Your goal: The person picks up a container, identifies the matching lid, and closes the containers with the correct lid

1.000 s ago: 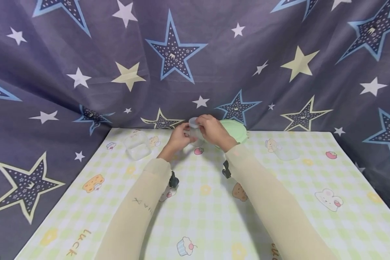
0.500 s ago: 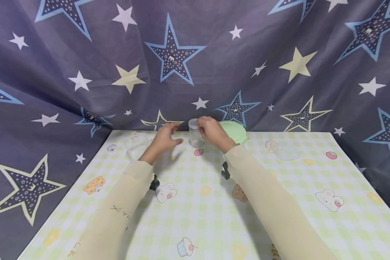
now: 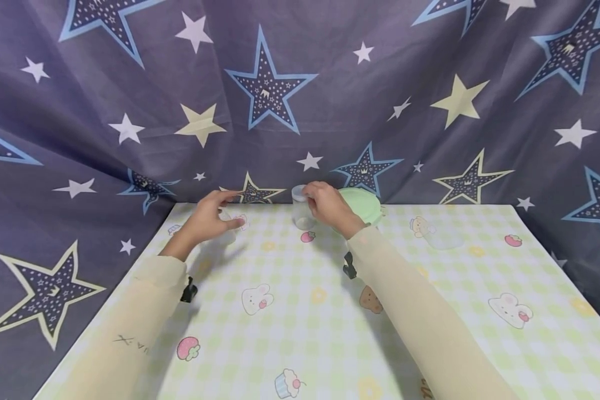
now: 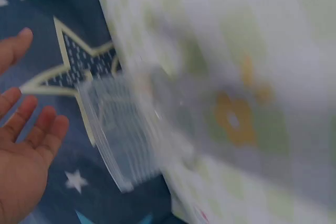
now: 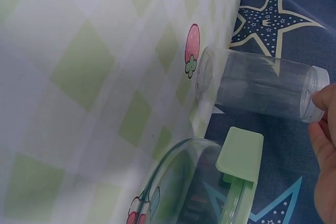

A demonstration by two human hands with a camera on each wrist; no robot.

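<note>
A clear plastic jar (image 3: 303, 214) stands upright at the back middle of the table. My right hand (image 3: 331, 205) pinches its lid from the right, with thumb and fingers at the rim of the jar lid (image 5: 313, 95) in the right wrist view. My left hand (image 3: 207, 219) is over at the back left with fingers spread and nothing between them. Close to it is a clear, ribbed, box-shaped container (image 4: 123, 129), partly hidden behind the hand in the head view. That container looks blurred in the left wrist view.
Just right of the jar, a clear container with a green lid (image 3: 362, 204) stands behind my right hand; its green clip (image 5: 240, 156) faces the jar. Farther right lies a flat clear piece (image 3: 442, 239). A dark star-printed curtain (image 3: 370, 111) hangs behind the checked tablecloth (image 3: 300, 333).
My left hand has let go of the jar and moved left to the box-shaped container, its fingers spreading. My right hand has stayed at the jar's lid.
</note>
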